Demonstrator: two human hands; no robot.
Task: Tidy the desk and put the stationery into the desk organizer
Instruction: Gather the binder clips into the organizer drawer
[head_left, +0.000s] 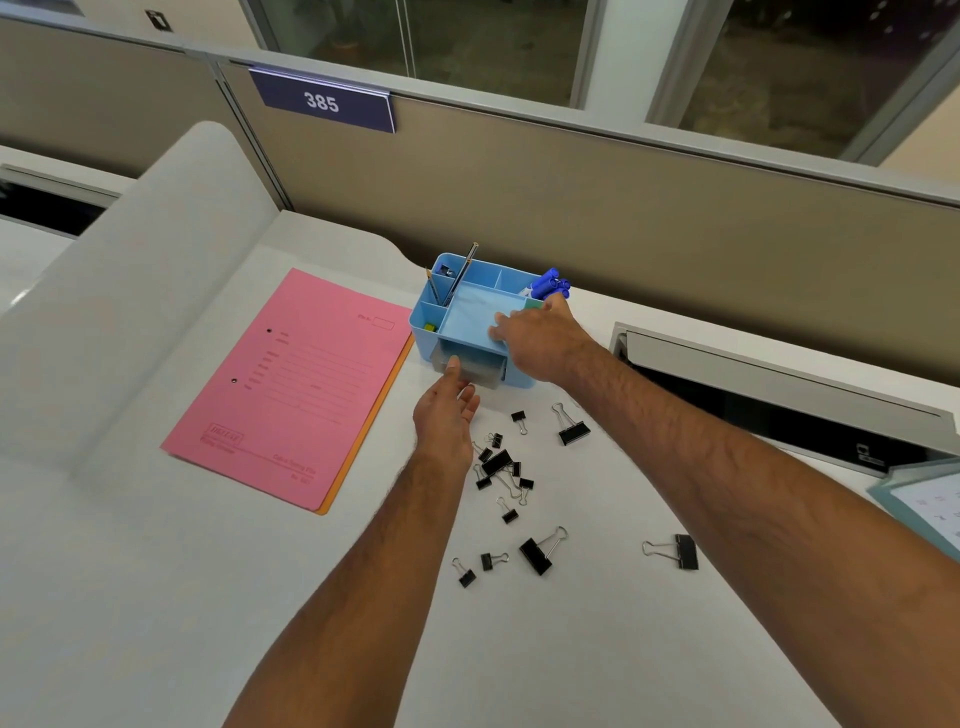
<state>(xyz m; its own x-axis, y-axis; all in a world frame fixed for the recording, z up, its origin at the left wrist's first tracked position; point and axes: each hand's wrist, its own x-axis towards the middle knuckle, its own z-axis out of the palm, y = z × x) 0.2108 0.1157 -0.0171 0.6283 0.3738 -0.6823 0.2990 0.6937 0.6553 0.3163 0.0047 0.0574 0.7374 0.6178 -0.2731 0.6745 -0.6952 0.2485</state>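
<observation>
Both hands work the organizer (470, 317) at twelve o'clock: right hand (535, 340) lies flat and open on its top, left hand (447, 410) loosely open at the drawer (470, 366). Steady the box, slide the drawer straight; clips (501, 465) wait at six.

1. Even, bright indoor light from above; the white counter (156, 597) shows no harsh glare.
2. Shadows are soft and faint, beneath the binder clips (498, 467).
3. Wide-angle distortion bends the partition (623, 218) edges.
4. Focus is slightly soft overall.
</observation>
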